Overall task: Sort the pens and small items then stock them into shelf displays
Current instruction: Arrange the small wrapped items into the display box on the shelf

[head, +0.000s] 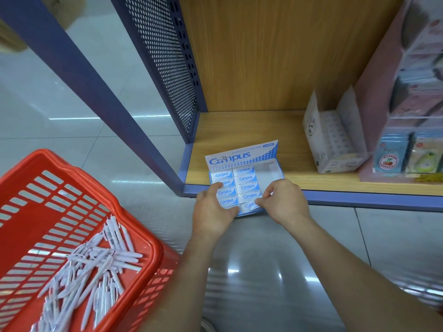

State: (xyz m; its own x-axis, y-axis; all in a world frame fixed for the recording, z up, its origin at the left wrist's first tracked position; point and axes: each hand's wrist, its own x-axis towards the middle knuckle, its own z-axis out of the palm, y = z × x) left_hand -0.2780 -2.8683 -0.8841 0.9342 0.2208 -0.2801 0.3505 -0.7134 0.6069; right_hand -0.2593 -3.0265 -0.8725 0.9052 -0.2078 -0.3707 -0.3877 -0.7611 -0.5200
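Observation:
A blue and white Campus display box (242,155) of erasers rests half on the front edge of the wooden shelf (294,149), its lid flap standing up. Two columns hold several erasers; the right column is bare. My left hand (213,209) grips the box's near left corner, thumb on the erasers. My right hand (282,200) pinches a single wrapped Campus eraser (249,205) at the front of the middle column. A red plastic basket (72,178) at lower left holds several white pens (96,267).
A white open carton (335,140) of small items stands on the shelf to the right. Beyond it is a pink display (374,97) with packaged stationery. A perforated blue metal side panel (165,61) and blue frame post (100,92) bound the shelf's left. Glossy tiled floor lies below.

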